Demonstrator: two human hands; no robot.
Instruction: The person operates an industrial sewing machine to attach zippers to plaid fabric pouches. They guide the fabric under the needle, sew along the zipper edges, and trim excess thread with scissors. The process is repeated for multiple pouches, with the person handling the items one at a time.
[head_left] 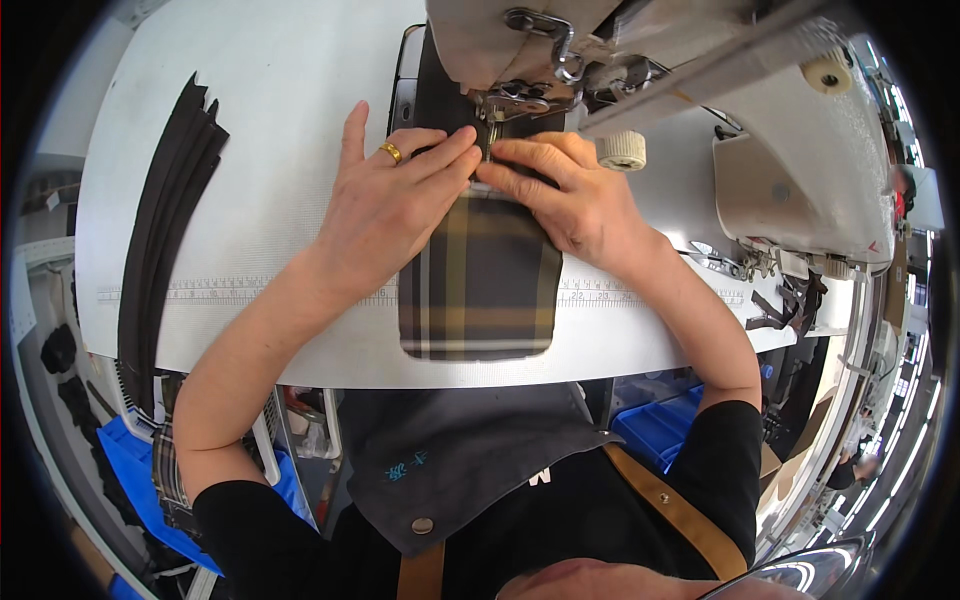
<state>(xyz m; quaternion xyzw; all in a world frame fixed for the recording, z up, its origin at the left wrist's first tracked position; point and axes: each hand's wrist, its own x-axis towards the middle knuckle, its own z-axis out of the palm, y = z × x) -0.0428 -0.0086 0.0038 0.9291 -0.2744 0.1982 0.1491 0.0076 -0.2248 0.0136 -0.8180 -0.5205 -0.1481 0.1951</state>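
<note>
A plaid fabric piece [480, 290] in dark grey, olive, brown and white lies on the sewing table, its lower corners rounded. Its far end runs under the sewing machine's presser foot [495, 125], where dark cloth [438, 85] continues. My left hand [385, 195], with a gold ring, rests palm down beside the foot; its fingers stretch to the cloth and the little finger stands apart. From the other side my right hand [585, 195] lies with its fingertips on the cloth close to the needle. The fingertips of both hands nearly meet, hiding part of the far edge.
Several long dark strips [165, 200] lie in a stack at the table's left. A printed ruler [230, 292] crosses the tabletop. The sewing machine [800, 160] fills the upper right, with dark scraps [795, 300] nearby. Blue bins [655, 425] stand below the front edge.
</note>
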